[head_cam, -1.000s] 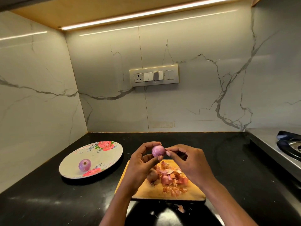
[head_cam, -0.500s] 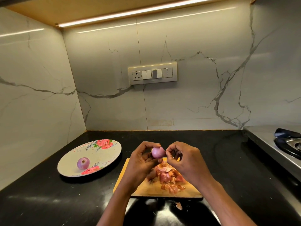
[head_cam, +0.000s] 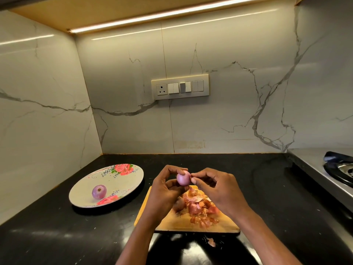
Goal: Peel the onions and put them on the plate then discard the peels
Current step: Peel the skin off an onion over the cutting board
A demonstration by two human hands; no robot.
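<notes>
Two hands hold one smooth, glossy pink onion [head_cam: 183, 179] above the wooden board [head_cam: 168, 222]: left hand [head_cam: 165, 192] cradles it, right hand [head_cam: 215, 188] pinches its tip. Papery peels [head_cam: 200, 209] (crinkled, orange-pink) lie beneath; another peeled onion [head_cam: 98, 191] sits on the flowered plate [head_cam: 124, 180], left.

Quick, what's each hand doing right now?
Left hand: holding the onion.
Right hand: pinching at the onion's top, probably peel.
</notes>
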